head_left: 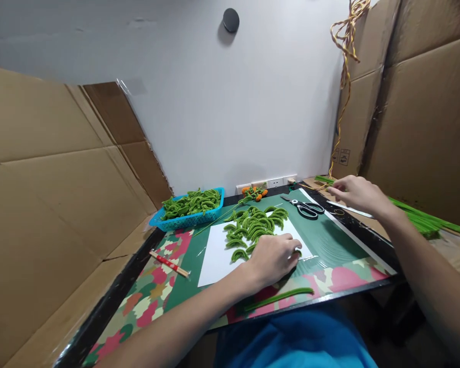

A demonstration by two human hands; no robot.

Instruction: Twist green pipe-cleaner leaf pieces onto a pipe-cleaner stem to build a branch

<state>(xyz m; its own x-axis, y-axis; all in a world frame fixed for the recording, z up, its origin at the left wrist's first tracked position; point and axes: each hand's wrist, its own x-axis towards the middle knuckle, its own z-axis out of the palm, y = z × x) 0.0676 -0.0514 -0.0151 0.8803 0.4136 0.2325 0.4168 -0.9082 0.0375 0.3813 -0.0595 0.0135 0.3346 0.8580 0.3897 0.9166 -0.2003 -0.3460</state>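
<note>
Many curved green pipe cleaner pieces (258, 223) lie bunched on a white sheet of paper (218, 255). Over the sheet's right side, my left hand (276, 255) has its fingers curled down, with a bit of green fuzzy pipe cleaner showing at the fingertips. At the far right of the table, my right hand (358, 194) has its fingers bent together beside the ends of long green pipe cleaners (324, 180); what the fingertips hold, if anything, is hidden. Near the front edge lies one straight green pipe cleaner (283, 298).
A blue basket (187, 221) full of bent green pieces stands at back left. Black-handled scissors (308, 208) lie at back right, near an orange-and-green fuzzy flower stem (255, 193). Wrapped chopsticks (169, 264) lie left. Long green pipe cleaners (425, 217) rest right. Cardboard walls flank the table.
</note>
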